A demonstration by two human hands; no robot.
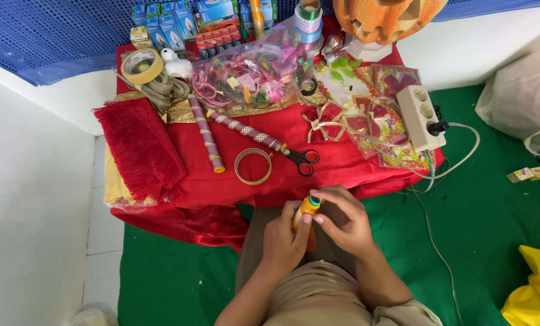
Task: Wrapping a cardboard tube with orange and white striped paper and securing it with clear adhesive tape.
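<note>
My left hand is wrapped around a small orange bottle with a teal cap, held upright over my lap. My right hand pinches the bottle's cap end with thumb and fingertips. Both hands sit just in front of a low table draped in red cloth. On the cloth nearest my hands lie black-handled scissors, a ring of gold ribbon and two patterned ribbon rolls.
A clear bag of pink trinkets, a tape roll, red fringe trim, red-gold bows and a white power strip crowd the table. An orange pumpkin lantern stands at the back. Green mat, yellow bag on my right.
</note>
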